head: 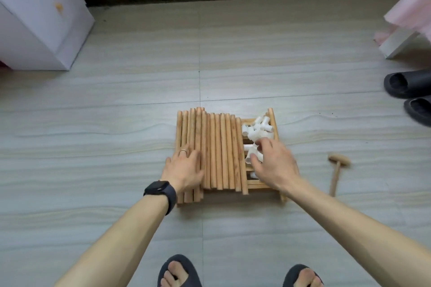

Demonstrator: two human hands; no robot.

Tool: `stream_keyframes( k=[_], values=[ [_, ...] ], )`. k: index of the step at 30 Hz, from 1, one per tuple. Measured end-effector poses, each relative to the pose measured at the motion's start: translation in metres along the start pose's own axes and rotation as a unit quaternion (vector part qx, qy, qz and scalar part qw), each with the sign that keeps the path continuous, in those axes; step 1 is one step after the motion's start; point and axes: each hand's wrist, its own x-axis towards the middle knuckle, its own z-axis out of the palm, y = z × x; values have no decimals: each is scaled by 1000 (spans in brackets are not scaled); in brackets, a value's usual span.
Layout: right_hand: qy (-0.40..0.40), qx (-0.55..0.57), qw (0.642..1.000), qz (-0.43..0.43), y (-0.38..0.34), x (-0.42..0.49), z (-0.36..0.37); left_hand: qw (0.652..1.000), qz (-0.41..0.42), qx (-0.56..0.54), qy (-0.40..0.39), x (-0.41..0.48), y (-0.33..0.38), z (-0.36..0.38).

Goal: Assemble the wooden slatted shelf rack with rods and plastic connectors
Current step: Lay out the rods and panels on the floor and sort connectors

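Note:
Several wooden rods [218, 147] lie side by side on top of stacked wooden slatted panels [272, 121] on the floor. A pile of white plastic connectors [256, 131] sits on the panels to the right of the rods. My left hand [184, 168], with a ring and a dark wristwatch, rests flat on the leftmost rods, fingers spread. My right hand [274, 165] is over the near connectors with its fingers curled around one; part of the pile is hidden under it.
A small wooden mallet [337, 170] lies on the tiled floor right of the panels. A white cabinet [39, 14] stands at the far left, dark slippers [410, 91] at the far right, pink cloth [412, 7] above them. My feet in sandals [179, 272] are at the bottom.

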Motion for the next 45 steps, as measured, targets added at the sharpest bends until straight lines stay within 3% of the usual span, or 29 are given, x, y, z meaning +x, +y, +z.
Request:
stream_keyframes(
  k=[4, 6, 9, 11, 14, 24, 35, 38, 45],
  values=[
    [-170, -37, 983, 59, -25, -13, 29, 999, -42, -15, -3, -10, -14, -2],
    [-197, -52, 975, 90, -32, -15, 42, 993, -91, -69, -4, -10, -15, 3],
    [-164, -69, 978, 106, -39, -13, 58, 971, -168, -168, 4, -7, -16, 14],
    [-151, -73, 980, 111, -40, -9, 63, 966, -189, -170, 48, -4, -15, 23],
    [-163, -70, 977, 122, -37, -1, 70, 971, -176, -115, 116, 2, -6, 33],
    [-188, -56, 966, 167, -43, 6, 73, 967, -167, -182, 57, 24, -11, 26],
    [-207, -6, 958, 198, -40, 9, 65, 939, -169, -262, 148, 19, -28, 32],
    [-198, 11, 961, 194, -43, 10, 68, 920, -217, -308, 108, 22, -31, 32],
    [-232, 12, 958, 170, -47, 12, 64, 962, -203, -183, 7, 38, -32, 5]
  ],
)
